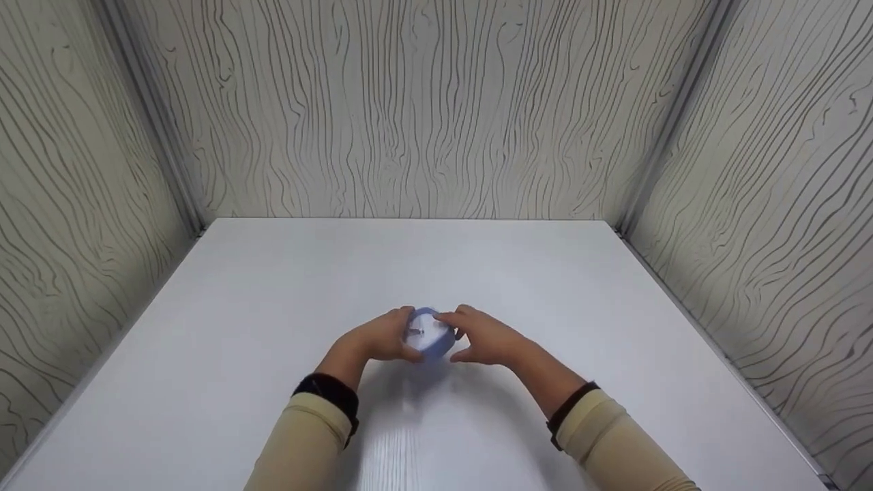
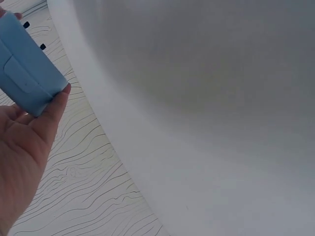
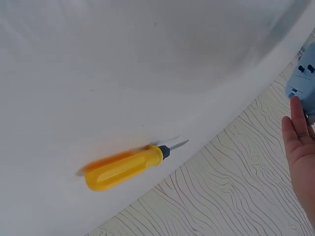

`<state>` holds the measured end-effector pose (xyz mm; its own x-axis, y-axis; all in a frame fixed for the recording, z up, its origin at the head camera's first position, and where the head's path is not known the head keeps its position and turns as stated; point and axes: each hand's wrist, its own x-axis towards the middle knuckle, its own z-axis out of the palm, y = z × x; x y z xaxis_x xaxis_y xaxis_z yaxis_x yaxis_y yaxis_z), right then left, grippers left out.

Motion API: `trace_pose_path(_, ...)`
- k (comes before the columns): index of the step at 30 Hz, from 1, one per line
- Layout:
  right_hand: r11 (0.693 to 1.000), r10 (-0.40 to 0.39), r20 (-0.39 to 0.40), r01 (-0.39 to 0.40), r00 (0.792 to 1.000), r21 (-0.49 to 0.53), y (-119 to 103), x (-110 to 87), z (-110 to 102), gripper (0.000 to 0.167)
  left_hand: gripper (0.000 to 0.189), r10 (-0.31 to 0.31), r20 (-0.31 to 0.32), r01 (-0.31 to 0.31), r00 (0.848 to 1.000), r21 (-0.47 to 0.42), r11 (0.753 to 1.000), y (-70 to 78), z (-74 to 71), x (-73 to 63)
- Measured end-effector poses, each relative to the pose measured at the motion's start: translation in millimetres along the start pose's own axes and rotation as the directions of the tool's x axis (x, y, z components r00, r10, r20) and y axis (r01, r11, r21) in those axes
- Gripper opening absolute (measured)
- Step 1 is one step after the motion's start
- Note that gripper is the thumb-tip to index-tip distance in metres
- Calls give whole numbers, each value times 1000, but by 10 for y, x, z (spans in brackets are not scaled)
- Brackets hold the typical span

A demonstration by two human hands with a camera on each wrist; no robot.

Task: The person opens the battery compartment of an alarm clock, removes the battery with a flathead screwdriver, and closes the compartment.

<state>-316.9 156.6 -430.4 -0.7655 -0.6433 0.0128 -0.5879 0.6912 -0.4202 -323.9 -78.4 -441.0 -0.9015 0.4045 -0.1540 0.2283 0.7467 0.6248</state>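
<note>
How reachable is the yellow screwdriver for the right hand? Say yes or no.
Probably yes: the yellow screwdriver lies uncovered on the white table, though the right hand touches the blue clock.

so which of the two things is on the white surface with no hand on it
The yellow-handled screwdriver; the other thing, the blue device, is in the left hand.

Small light-blue round case (image 1: pixel 431 335), clock-like. White front turned upward, tilted; dark mark near middle, details blurred. Two small black pegs on side, flat panel moulded into another face. Held between left grip (image 1: pixel 384 337) and right grip (image 1: pixel 488 339), over white surface (image 1: pixel 286 286).
</note>
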Motion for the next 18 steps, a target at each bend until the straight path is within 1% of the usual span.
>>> trace_pose_path(3,1000,7,-24,-7,1000,-28,-9,-12,31,72,89,8,6,-8,1000,-25,1000,-17,-8,-1)
trace_pose_path(6,994,-1,-55,-4,999,-107,-22,-21,61,72,88,13,14,-13,1000,-37,999,-17,-13,1)
trace_pose_path(10,978,-25,-100,3,995,-211,-44,-38,82,68,88,11,30,-9,999,-44,999,-1,-23,-6)
trace_pose_path(14,966,-71,-144,32,987,-258,-32,-48,86,59,91,7,41,-5,999,-57,998,9,-33,-19)
trace_pose_path(18,946,-154,-175,94,972,-310,20,-53,94,52,96,5,50,-2,999,-60,998,15,-45,-36)
